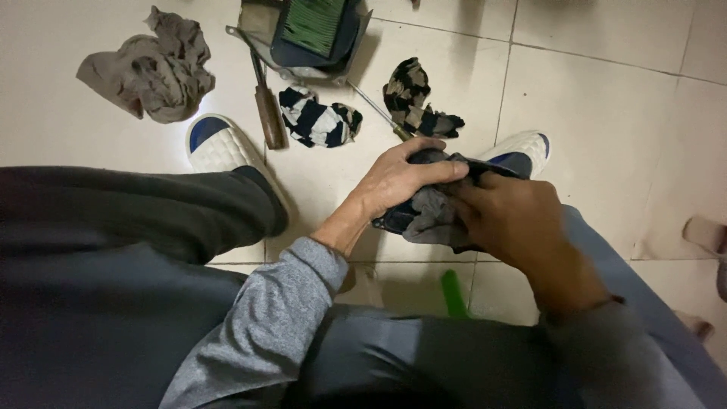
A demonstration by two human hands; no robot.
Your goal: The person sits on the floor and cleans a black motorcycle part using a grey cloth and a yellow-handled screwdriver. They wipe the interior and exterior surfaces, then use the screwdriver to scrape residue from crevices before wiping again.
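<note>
Head view, looking down over the knees. Left hand [397, 182] curled over a dark part [394, 221], possibly plastic, held above the tiled floor [606, 113]; right hand [515, 220] closed on a grey rag [432, 220] pressed against that part. Beyond the hands: two striped cloths [316, 117] [413, 98], wooden-handled screwdriver [269, 113], green pleated air filter in its housing [314, 30], crumpled grey cloth [151, 68], white slippers [219, 144] either side
</note>
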